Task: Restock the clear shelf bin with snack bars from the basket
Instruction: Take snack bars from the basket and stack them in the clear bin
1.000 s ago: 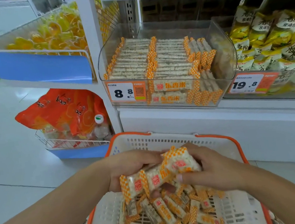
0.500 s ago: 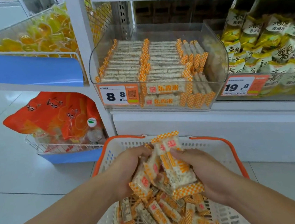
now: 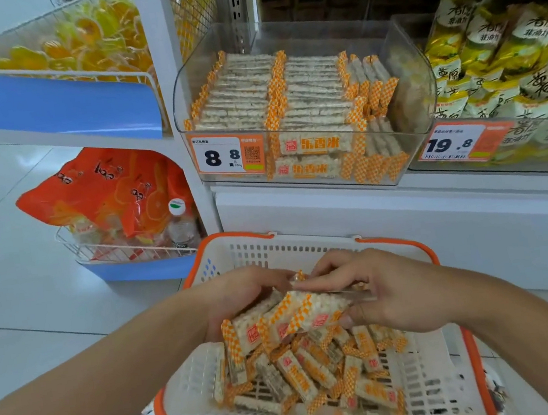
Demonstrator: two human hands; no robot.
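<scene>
The white basket [image 3: 436,390] with an orange rim sits at 6 o'clock in the view and holds a loose heap of snack bars [image 3: 306,372] in clear wrappers with orange checked ends; these lie in many directions. Above the heap, the left hand [image 3: 242,297] and the right hand [image 3: 390,293] are close together and both grip a held bundle of bars [image 3: 286,316]. Their fingers curl around it from the two sides. The long axis of this bundle runs roughly from 8 o'clock to 2 o'clock, and it is slightly tilted.

The clear shelf bin [image 3: 413,86] is at 12 o'clock on the shelf, well apart from the hands. In it, stocked bars [image 3: 314,99] lie in neat rows with the long axis left to right, and a few at the right side stand on their ends. An orange price tag [image 3: 225,156] reading 8.8 is on the front wall.

At 2 o'clock there are yellow snack bags [image 3: 505,51]. At 10 o'clock a wire basket holds yellow candies [image 3: 90,47], and at 9 o'clock there are orange bags [image 3: 108,193] and a small bottle [image 3: 181,225].
</scene>
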